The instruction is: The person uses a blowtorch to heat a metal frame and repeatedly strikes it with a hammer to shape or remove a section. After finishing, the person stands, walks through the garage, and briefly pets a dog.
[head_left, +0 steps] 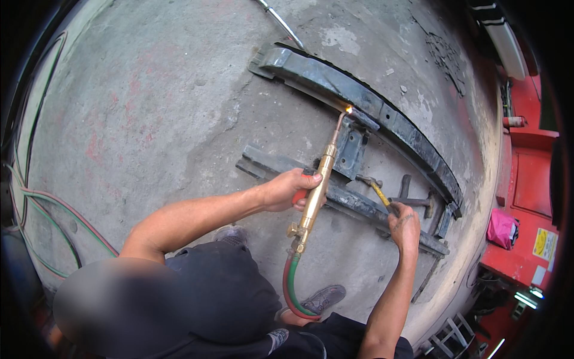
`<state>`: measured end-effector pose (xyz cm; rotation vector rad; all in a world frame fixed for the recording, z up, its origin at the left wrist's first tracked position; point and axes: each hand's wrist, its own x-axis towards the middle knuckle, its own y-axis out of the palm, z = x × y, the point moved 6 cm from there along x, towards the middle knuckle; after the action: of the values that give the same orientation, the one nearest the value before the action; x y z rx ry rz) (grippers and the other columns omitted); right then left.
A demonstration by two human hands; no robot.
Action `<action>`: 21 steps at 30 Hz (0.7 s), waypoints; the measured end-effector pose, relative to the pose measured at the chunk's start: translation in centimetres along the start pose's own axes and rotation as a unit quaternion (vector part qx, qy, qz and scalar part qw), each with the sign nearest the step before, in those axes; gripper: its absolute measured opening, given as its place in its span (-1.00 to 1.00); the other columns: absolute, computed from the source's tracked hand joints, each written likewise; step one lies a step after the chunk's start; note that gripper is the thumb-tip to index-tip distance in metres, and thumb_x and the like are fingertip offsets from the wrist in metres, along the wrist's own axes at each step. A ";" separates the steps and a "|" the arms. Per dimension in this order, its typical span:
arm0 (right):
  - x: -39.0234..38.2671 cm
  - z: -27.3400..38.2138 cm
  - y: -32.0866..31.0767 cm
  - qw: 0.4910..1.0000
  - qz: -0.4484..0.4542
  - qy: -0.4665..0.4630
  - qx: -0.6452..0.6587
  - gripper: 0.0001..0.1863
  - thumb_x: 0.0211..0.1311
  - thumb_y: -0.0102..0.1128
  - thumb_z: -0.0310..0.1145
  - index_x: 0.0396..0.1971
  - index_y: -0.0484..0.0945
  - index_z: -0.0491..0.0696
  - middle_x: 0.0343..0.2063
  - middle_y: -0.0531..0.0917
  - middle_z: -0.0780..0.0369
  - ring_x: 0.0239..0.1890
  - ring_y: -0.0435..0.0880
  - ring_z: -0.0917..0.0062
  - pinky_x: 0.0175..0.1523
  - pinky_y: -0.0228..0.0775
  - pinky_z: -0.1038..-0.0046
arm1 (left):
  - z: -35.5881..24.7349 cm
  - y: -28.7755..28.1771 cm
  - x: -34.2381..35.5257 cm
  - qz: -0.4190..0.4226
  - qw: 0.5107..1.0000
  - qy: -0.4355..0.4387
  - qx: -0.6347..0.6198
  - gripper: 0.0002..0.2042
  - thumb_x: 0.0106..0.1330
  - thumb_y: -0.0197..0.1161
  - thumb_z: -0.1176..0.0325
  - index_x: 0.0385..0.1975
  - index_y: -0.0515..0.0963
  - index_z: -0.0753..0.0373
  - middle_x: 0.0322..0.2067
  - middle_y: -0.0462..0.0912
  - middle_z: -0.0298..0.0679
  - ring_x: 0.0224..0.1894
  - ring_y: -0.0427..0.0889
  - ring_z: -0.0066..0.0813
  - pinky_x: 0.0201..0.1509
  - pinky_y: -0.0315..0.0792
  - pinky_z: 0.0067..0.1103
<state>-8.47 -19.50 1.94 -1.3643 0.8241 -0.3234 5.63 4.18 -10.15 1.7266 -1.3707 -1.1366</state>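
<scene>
My left hand (pixel 293 190) is closed around a brass gas torch (pixel 315 200); a red and black piece shows by its palm. From the torch's bent copper tip, a small orange flame (pixel 349 109) meets the inner edge of a curved dark metal beam (pixel 359 90), near a bracket plate (pixel 351 152). My right hand (pixel 405 226) grips a hammer (pixel 379 192) with a yellow handle. Its head lies over a second, straighter metal bar (pixel 359 202). Red and green hoses (pixel 291 281) curve down from the torch between two shoes.
Another hammer (pixel 412 202) lies beyond my right hand. A metal rod (pixel 281 24) touches the beam's far end. More hoses (pixel 66 209) coil on the concrete floor at left. Red equipment (pixel 526 197) and a pink bag (pixel 502 228) stand at right. A blurred patch hides the lower left.
</scene>
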 end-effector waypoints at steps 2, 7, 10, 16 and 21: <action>0.0 0.0 0.0 1.000 0.000 -0.004 0.000 -0.60 0.08 0.27 -0.46 -0.01 0.69 -0.13 -0.16 0.74 -0.03 -0.04 0.70 0.06 0.11 0.50 0.15 | 0.1 -0.1 0.0 -0.003 1.000 0.001 0.000 -0.63 0.57 0.05 0.09 -0.09 0.47 0.36 -0.35 0.59 -0.16 -0.58 0.37 -0.73 -0.50 0.33 -0.71; 0.0 -0.2 0.1 1.000 -0.009 -0.018 0.001 -0.61 0.09 0.26 -0.45 -0.02 0.68 -0.13 -0.17 0.74 -0.03 -0.05 0.70 0.05 0.10 0.50 0.14 | -0.1 0.3 -0.2 -0.005 1.000 -0.004 0.009 -0.64 0.57 0.05 0.08 -0.08 0.48 0.34 -0.35 0.59 -0.17 -0.59 0.36 -0.74 -0.53 0.31 -0.70; 0.0 -0.1 0.1 1.000 -0.004 -0.017 0.004 -0.61 0.10 0.25 -0.45 -0.02 0.68 -0.13 -0.16 0.74 -0.03 -0.04 0.69 0.05 0.11 0.49 0.14 | -0.1 0.2 -0.2 -0.007 1.000 -0.003 0.012 -0.63 0.57 0.05 0.08 -0.08 0.48 0.34 -0.36 0.59 -0.18 -0.59 0.36 -0.74 -0.54 0.30 -0.70; 0.1 -0.2 0.1 1.000 0.002 -0.013 -0.001 -0.60 0.10 0.25 -0.44 0.00 0.68 -0.12 -0.15 0.73 -0.03 -0.02 0.69 0.06 0.12 0.49 0.15 | 0.0 0.3 -0.1 0.001 1.000 -0.005 0.011 -0.64 0.57 0.05 0.08 -0.08 0.48 0.33 -0.36 0.60 -0.18 -0.59 0.36 -0.74 -0.53 0.31 -0.71; 0.1 -0.3 0.1 1.000 0.005 0.000 -0.001 -0.60 0.10 0.27 -0.44 0.00 0.68 -0.11 -0.15 0.74 -0.03 -0.03 0.69 0.06 0.11 0.49 0.15 | 0.1 0.2 0.0 0.000 1.000 0.001 0.011 -0.63 0.57 0.05 0.07 -0.08 0.48 0.33 -0.36 0.61 -0.18 -0.59 0.36 -0.75 -0.54 0.30 -0.71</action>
<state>-8.65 -19.78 1.77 -1.3614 0.8295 -0.3152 5.42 4.12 -10.00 1.7440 -1.3870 -1.1240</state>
